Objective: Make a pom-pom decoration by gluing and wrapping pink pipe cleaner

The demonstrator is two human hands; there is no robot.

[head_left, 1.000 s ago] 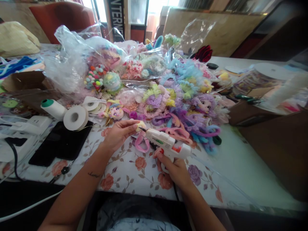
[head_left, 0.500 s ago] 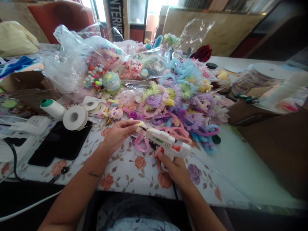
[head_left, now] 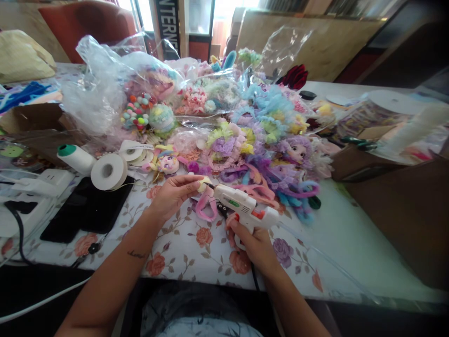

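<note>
"White plastic glue gun [head_left: 242,201], tilted over the flowered tabletop [head_left: 178,252]. Who has it?"

"The right hand's grip [head_left: 254,243]. It's wrapped round the gun's lower part, with the nozzle [head_left: 210,186] pointing away and to the left."

"And the other side?"

"The left hand's grip [head_left: 175,192] has thumb and fingers pressed together, pinching a small pale yellow piece [head_left: 203,184] above the tabletop, right at the nozzle's end."

"Do those two touch?"

"I can't tell. The tip is too small to make out against the piece."

"What's around them?"

"A fuzzy pink loop [head_left: 206,214] just under the nozzle, peach loops [head_left: 259,193] behind the gun, and a doll's head [head_left: 169,164] behind the left hand. Beyond spreads a pastel heap of frills [head_left: 224,145], part of it in clear plastic."

"Over by the left forearm?"

"Black slabs like phones [head_left: 108,206], a white ribbon roll [head_left: 108,183] at their far edge, and a green-ended thread cone [head_left: 79,161] lying tilted beside that. Far right, a brown cardboard box [head_left: 400,206]."
</note>
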